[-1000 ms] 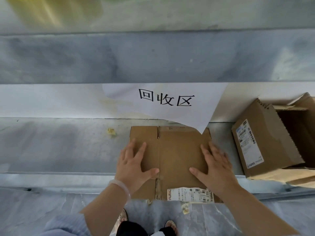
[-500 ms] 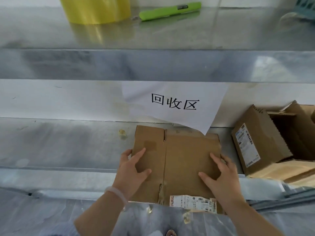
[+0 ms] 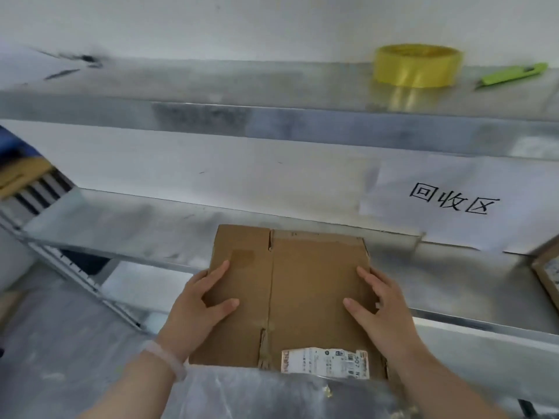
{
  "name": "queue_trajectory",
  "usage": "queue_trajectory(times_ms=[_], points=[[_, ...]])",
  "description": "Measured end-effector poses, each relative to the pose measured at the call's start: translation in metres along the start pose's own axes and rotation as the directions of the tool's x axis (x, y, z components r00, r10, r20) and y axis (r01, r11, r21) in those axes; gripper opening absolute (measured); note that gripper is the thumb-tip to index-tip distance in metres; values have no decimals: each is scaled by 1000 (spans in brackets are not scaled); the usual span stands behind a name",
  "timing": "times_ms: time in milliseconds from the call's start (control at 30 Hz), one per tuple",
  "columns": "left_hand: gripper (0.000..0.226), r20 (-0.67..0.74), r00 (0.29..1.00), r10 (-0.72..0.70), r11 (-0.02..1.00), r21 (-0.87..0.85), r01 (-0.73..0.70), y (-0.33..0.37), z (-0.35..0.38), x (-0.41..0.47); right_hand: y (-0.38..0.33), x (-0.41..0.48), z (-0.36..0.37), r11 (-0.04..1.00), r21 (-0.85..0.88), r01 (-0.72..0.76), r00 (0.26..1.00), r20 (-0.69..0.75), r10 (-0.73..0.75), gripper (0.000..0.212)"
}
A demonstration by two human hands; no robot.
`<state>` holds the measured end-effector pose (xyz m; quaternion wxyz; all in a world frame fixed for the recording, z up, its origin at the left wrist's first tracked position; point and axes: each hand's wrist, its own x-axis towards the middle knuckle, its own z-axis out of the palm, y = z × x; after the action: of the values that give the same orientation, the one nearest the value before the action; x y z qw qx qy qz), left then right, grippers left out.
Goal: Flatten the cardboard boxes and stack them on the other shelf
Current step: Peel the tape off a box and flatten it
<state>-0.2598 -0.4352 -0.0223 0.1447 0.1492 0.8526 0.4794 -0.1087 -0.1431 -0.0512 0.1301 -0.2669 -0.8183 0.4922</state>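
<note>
- Sliding toward 9 o'clock, the flattened box lies on the shelf; the sign is now at 2 o'clock.
- Left hand and right hand press it, grips apart.
- Placement unfinished, I judge.

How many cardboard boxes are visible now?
2. The flattened box lies on the lower shelf under the left hand and right hand; a second box shows only a corner at the right edge. More may be hidden.
</note>
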Motion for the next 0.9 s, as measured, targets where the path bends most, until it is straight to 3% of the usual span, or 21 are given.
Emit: queue_trajectory(times_ms=[100, 333, 633, 900], points=[[57, -75, 997, -36, 990, -138, 25, -26, -74, -16, -42, 1, 65, 998, 14, 61, 996, 66, -62, 58], [56, -225, 970, -91, 981, -190, 48, -84, -196, -32, -118, 6, 186, 988, 23, 152, 962, 226, -153, 55], [54, -292, 934, -206, 963, -229, 141, -156, -286, 32, -183, 65, 298, 909, -144, 390, 878, 355, -321, 66], [55, -284, 928, -241, 968, -134, 211, -194, -354, 106, -229, 131, 381, 847, -256, 465, 826, 471, -311, 72]])
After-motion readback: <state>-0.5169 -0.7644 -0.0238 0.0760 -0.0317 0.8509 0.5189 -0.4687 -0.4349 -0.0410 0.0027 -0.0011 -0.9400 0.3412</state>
